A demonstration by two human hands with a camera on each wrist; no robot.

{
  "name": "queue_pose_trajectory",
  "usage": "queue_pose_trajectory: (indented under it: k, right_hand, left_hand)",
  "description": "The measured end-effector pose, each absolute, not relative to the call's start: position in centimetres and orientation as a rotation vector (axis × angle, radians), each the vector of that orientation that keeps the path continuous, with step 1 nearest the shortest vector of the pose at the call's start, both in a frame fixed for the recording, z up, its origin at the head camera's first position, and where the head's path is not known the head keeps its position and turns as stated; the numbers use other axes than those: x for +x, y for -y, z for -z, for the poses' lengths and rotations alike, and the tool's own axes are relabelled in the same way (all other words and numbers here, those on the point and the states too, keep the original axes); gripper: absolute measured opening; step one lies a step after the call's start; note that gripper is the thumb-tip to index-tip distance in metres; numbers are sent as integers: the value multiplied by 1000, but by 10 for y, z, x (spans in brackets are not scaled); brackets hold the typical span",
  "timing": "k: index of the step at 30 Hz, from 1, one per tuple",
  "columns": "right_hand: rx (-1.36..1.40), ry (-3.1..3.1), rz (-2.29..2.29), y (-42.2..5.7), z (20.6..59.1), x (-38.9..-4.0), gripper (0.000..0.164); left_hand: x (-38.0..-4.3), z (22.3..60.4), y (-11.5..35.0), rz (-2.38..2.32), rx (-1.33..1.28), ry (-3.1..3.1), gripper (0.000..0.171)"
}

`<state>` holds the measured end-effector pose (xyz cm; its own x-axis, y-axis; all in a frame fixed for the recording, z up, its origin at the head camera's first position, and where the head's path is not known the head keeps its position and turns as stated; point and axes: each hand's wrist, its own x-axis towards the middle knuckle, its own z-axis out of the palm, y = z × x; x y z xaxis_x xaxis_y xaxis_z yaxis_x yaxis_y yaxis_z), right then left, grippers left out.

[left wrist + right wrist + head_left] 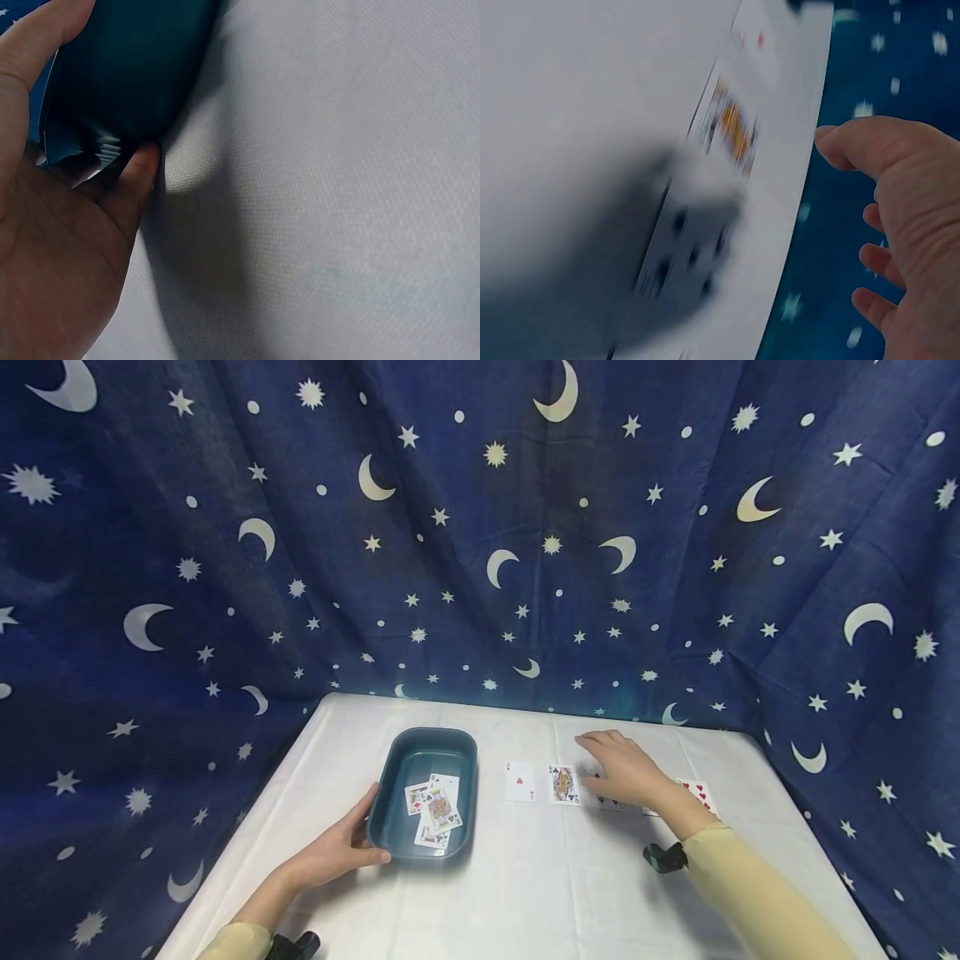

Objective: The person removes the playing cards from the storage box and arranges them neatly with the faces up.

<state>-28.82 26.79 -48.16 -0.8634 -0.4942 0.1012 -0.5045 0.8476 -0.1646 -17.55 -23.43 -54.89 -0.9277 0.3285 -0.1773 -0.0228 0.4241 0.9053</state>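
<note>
A dark teal tray point(467, 793) stands on the left part of the table, with several overlapping playing cards point(441, 810) inside, face cards among them. My left hand point(333, 852) grips its near left side; the left wrist view shows fingers and thumb against the tray wall point(142, 67). Over the card row, my right hand point(622, 772) hovers with nothing in it, fingers loosely bent. Beneath it lies a card with black pips point(686, 251), partly hidden in the head view. To its left are a face card point(564, 785) and an ace of hearts point(519, 782).
A red hearts card point(697, 793) lies at the row's right end, partly behind the right forearm. White cloth covers the table point(510, 893). A dark blue curtain point(450, 568) with moons and stars hangs behind and along both sides.
</note>
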Motion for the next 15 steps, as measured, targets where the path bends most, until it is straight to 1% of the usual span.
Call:
queue_pose_trajectory:
  k: [8,15]
  right_hand:
    - [947,2956,-389,-199,475,-285,74]
    - [1071,2930,-455,-147,479,-284,78]
  left_hand:
    - [-177,550,234,-1497,258,-2363,119]
    - [-177,550,235,-1489,257,-2379,119]
